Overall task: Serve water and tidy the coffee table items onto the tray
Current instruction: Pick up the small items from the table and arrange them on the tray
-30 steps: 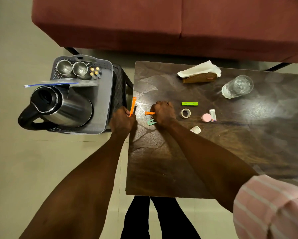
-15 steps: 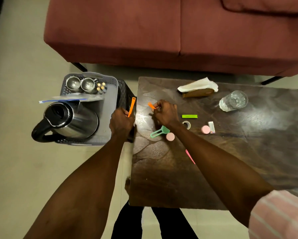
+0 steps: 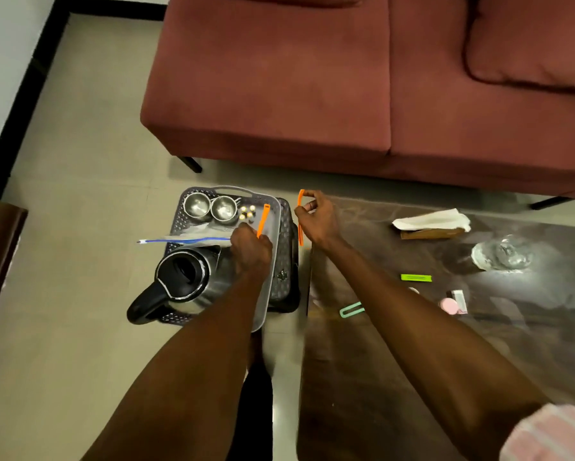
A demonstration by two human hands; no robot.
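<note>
My left hand (image 3: pixel 250 249) hovers over the grey tray (image 3: pixel 274 227) and grips an orange clip (image 3: pixel 263 219) that points up and away. My right hand (image 3: pixel 316 216) is at the dark coffee table's (image 3: pixel 396 344) left edge, pinching a second orange clip (image 3: pixel 300 217) that hangs upright. On the tray stand a steel jug (image 3: pixel 186 281) with a black handle, two steel cups (image 3: pixel 209 207) and several small yellow pieces (image 3: pixel 247 212). A glass of water (image 3: pixel 502 252) sits on the table at the right.
On the table lie a green clip (image 3: pixel 415 278), a mint clip (image 3: pixel 351 309), a pink round item (image 3: pixel 449 306) and a napkin holder (image 3: pixel 432 224). A zip bag (image 3: pixel 186 239) rests across the tray. A red sofa (image 3: pixel 346 88) stands beyond; the tray sits on a dark stool (image 3: pixel 287 261).
My left hand moved from the tray's edge to over the tray with its orange clip. My right hand lifted from the table and moved left to the table's edge with the second clip.
</note>
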